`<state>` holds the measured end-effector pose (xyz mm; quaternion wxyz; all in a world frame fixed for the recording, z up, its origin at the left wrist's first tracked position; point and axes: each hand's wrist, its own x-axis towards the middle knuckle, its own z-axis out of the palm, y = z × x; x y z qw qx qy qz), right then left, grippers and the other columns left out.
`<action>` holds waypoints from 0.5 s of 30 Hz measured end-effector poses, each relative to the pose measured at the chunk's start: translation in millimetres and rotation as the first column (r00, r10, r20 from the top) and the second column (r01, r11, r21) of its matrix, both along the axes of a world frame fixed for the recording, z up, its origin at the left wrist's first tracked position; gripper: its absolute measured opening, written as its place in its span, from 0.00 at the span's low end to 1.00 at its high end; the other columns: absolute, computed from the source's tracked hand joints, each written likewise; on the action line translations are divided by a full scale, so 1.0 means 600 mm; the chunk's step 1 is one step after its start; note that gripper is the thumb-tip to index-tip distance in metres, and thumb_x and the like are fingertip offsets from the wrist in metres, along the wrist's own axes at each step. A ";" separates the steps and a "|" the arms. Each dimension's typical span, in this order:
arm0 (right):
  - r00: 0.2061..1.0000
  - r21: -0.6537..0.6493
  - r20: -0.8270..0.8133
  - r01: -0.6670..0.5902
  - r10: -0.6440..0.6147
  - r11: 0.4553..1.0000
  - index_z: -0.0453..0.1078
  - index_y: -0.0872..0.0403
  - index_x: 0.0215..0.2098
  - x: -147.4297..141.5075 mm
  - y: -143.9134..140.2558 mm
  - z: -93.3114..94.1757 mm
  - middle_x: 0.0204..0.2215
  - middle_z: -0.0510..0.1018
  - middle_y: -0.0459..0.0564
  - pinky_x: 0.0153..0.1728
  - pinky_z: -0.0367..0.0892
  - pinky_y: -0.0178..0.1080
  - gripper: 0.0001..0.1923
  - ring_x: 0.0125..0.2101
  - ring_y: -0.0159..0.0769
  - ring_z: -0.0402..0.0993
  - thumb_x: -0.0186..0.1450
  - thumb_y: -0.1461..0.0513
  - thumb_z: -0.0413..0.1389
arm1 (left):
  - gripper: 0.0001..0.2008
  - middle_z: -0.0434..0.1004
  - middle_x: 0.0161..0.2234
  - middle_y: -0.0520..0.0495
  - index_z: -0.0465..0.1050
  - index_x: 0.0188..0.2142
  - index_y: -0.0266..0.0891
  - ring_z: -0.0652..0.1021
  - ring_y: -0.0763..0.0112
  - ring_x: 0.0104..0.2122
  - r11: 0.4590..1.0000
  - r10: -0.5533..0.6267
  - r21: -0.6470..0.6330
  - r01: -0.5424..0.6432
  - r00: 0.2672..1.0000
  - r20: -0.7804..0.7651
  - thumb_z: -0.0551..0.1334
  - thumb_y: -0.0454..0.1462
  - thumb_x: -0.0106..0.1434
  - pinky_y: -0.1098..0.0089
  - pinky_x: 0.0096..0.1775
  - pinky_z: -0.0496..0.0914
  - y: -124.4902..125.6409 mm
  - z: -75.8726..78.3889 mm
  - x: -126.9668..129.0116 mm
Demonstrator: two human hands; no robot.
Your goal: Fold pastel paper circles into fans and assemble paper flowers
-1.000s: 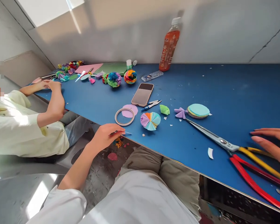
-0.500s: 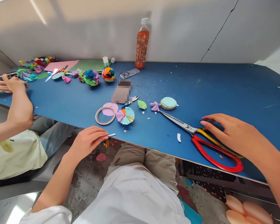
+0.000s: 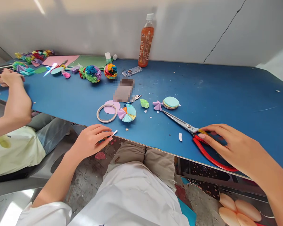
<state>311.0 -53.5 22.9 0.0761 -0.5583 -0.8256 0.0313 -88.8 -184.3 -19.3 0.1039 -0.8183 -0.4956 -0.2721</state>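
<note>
At the table's front edge, my left hand pinches a narrow white paper strip between thumb and fingers. My right hand is over the scissors, with thumb and fingertips closed about the yellow handle; the red handle shows beneath. The blades lie on the table and point at a folded purple paper piece. Beside that piece sits a stack of paper circles. A pleated multicoloured paper ball stands by a roll of tape and a purple paper circle.
Behind these are a green folded paper, a blurred flat object, two paper flower balls, a glue stick and an orange drink bottle. A co-worker's arm rests at the left. Paper scraps dot the blue table.
My right hand has come down onto the scissors' handles and now covers much of the yellow one. The paper strip in my left hand has tilted upward. The scissors stay on the table.
</note>
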 end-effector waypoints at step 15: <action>0.942 0.102 0.010 -0.335 0.336 0.937 0.73 0.53 0.46 -0.203 0.125 0.009 0.46 0.79 0.53 0.33 0.66 0.41 0.18 0.40 0.45 0.75 0.65 0.55 0.48 | 0.10 0.81 0.42 0.42 0.76 0.42 0.38 0.79 0.65 0.40 0.997 0.009 -0.072 -0.013 0.998 -0.059 0.59 0.37 0.65 0.64 0.42 0.75 0.004 0.005 0.012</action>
